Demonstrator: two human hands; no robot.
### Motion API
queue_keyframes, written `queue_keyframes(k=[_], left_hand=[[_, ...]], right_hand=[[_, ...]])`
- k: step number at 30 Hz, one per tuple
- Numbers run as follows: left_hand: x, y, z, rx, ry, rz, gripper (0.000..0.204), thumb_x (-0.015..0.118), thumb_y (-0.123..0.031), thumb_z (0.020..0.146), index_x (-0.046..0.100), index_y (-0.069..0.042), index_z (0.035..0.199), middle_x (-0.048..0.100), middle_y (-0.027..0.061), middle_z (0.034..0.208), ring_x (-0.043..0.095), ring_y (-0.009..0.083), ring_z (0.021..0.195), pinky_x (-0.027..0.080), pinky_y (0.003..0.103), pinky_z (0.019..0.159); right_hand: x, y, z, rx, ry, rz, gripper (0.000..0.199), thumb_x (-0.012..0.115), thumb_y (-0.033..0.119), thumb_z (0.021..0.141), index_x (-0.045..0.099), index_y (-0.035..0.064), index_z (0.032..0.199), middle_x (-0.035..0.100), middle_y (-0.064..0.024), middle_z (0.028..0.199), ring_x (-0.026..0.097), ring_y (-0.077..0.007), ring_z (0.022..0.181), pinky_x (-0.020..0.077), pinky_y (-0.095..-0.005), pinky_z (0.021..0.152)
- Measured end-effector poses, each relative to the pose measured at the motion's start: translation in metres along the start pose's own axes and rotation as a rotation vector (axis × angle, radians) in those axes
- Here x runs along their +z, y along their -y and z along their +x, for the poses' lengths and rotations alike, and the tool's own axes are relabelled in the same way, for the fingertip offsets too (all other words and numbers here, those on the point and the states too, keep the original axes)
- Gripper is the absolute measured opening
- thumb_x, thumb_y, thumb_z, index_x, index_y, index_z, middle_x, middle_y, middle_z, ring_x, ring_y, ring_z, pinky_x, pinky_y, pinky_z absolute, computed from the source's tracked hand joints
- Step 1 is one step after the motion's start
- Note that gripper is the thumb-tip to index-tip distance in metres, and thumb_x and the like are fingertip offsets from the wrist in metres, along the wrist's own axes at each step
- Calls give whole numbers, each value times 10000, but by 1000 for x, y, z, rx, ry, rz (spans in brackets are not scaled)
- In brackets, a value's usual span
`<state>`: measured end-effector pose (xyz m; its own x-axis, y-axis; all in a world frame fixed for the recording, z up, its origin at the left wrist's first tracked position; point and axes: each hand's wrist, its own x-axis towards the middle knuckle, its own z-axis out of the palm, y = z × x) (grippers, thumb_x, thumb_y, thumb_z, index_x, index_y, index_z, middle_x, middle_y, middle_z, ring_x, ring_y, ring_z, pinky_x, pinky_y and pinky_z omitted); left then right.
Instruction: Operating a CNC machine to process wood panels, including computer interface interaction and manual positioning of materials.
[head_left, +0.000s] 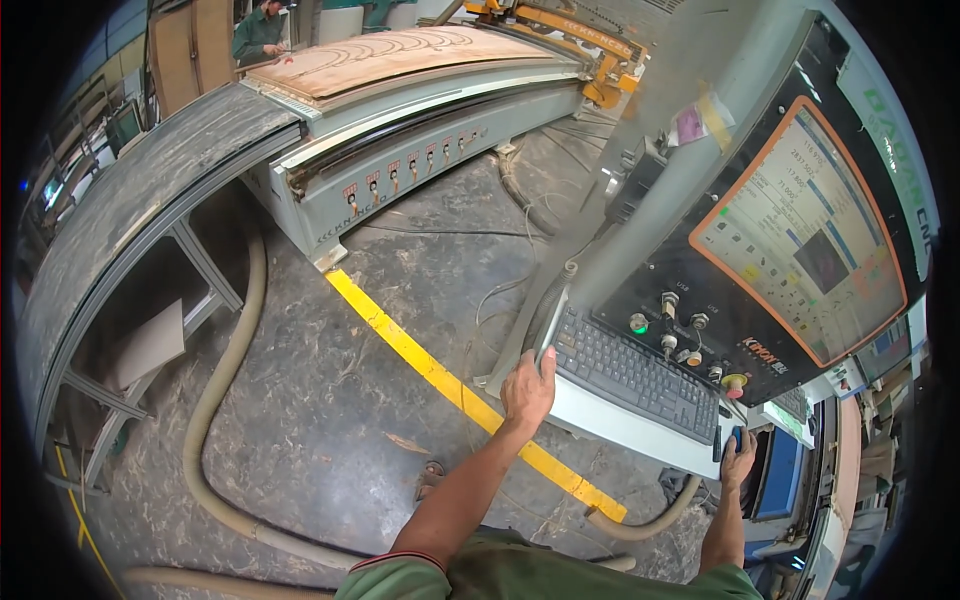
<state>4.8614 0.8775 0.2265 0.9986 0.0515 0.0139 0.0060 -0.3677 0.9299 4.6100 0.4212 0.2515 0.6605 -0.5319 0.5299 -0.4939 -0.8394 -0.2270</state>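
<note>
My left hand (528,390) grips the left edge of a white keyboard tray (640,425), thumb on top and some fingers hidden. On that tray lies a black keyboard (640,372), just right of the hand. At the tray's right end my right hand (738,462) is closed over a small dark blue mouse (738,436). Above the keyboard stands a grey control cabinet with an orange-framed screen (810,230) showing numbers and icons. Its black panel carries a green-lit button (639,323), several knobs and a red stop button (735,384).
A long flatbed cutting machine (410,165) holds a wooden sheet (400,60) with curved cuts; an orange gantry (570,30) stands at its far end. Beyond it another person (262,35) leans over the sheet. Thick hoses (215,400) and a yellow stripe (400,345) run along the floor.
</note>
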Motion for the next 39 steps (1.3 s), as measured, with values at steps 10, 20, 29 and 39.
queue_keyframes(k=[10,20,29,39], left_hand=[[1,2,2,-3,9,5,612,406,-526,982,608,33,1126,646,311,1016,607,492,976,464,536,859],[1,3,2,12,0,11,620,414,-531,978,597,34,1153,651,302,1036,617,482,980,472,533,863],[4,4,2,9,-34,-14,627,413,-530,982,632,44,1105,652,320,976,610,502,958,461,540,855],[3,3,2,12,-3,11,621,413,-538,977,606,37,1112,651,308,1019,620,485,965,476,531,851]], right_hand=[[-2,9,1,46,36,10,412,602,200,893,608,-1,1254,559,-247,1266,546,-404,1159,423,-429,1003],[6,-10,2,1,28,-10,436,600,229,904,597,10,1281,547,-249,1280,549,-403,1153,430,-434,992],[6,-9,0,-8,2,25,405,614,206,896,616,2,1246,561,-235,1263,558,-396,1139,433,-429,984],[3,-4,0,7,1,2,394,614,184,891,617,1,1239,566,-233,1252,564,-391,1130,438,-425,979]])
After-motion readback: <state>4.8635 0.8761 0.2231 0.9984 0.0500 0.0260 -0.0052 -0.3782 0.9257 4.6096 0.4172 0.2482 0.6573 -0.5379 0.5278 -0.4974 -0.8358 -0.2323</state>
